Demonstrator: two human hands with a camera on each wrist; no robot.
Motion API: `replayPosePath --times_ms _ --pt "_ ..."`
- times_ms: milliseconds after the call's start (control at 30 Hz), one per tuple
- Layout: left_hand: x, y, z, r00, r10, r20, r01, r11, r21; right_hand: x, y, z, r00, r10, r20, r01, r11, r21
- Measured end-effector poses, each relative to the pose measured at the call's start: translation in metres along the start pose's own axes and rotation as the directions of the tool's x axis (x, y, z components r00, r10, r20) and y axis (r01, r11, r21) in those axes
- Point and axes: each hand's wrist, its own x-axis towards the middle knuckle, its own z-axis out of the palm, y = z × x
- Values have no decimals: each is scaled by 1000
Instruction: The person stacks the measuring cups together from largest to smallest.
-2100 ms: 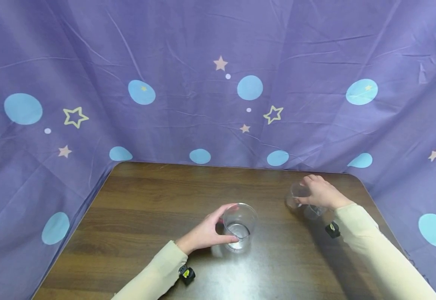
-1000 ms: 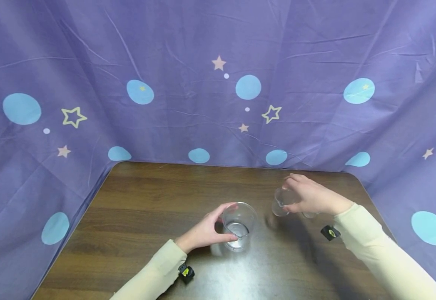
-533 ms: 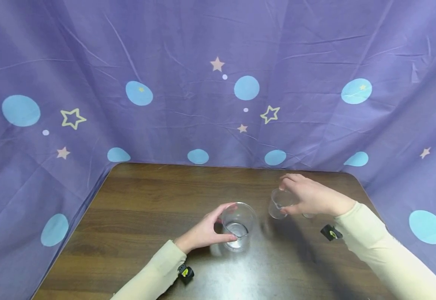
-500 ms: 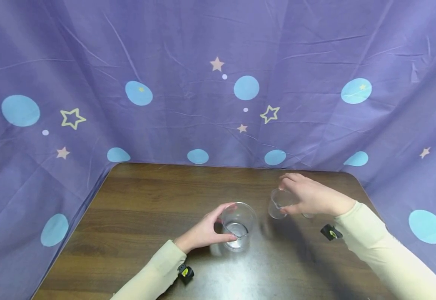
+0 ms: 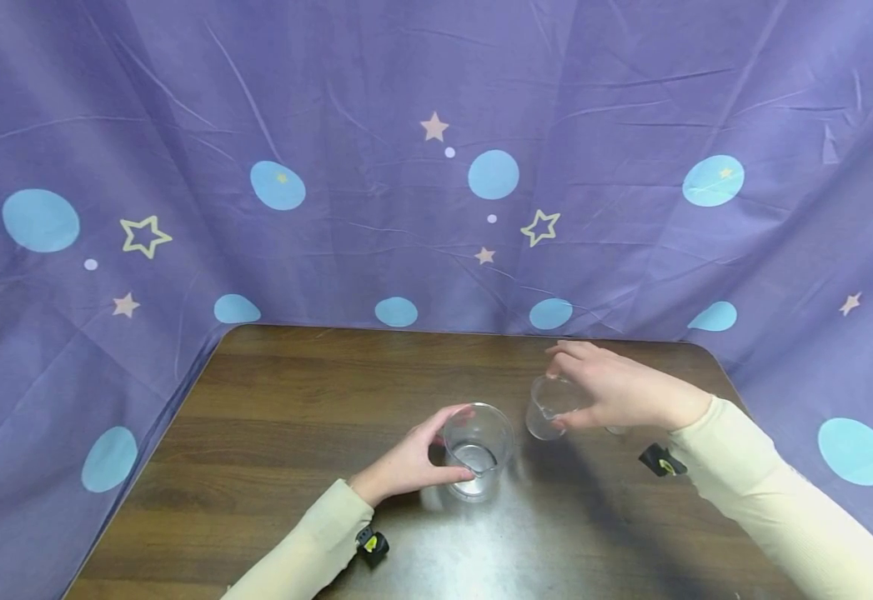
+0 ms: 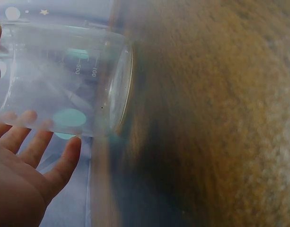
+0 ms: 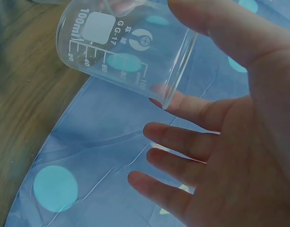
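Note:
A large clear beaker (image 5: pixel 484 437) stands upright on the wooden table, and my left hand (image 5: pixel 415 465) grips it from the left, thumb in front and fingers behind. White graduation marks show on this beaker's wall in the left wrist view. To its right, my right hand (image 5: pixel 619 393) pinches a small beaker (image 7: pixel 116 52) near the rim between thumb and forefinger. That beaker is marked 100ml and looks empty; the other fingers stay off the glass. Whether its base touches the table I cannot tell. A gap separates the two beakers.
Another small glass vessel (image 5: pixel 616 430) sits on the table (image 5: pixel 316 400), mostly hidden behind my right hand. A purple curtain (image 5: pixel 376 167) with blue dots and stars hangs around the table's back and sides.
My right hand has carried the small beaker leftward from the table's right side, closer to the large one. The left hand keeps its grip on the large beaker in place.

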Motion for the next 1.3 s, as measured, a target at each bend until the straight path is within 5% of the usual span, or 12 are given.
replayPosePath --times_ms 667,1300 --pt "0 0 0 999 -41 4 41 999 -5 18 -28 -4 998 -24 53 22 999 40" --pt "1 2 0 999 -49 10 49 999 0 43 -43 22 991 -116 70 111 992 63"
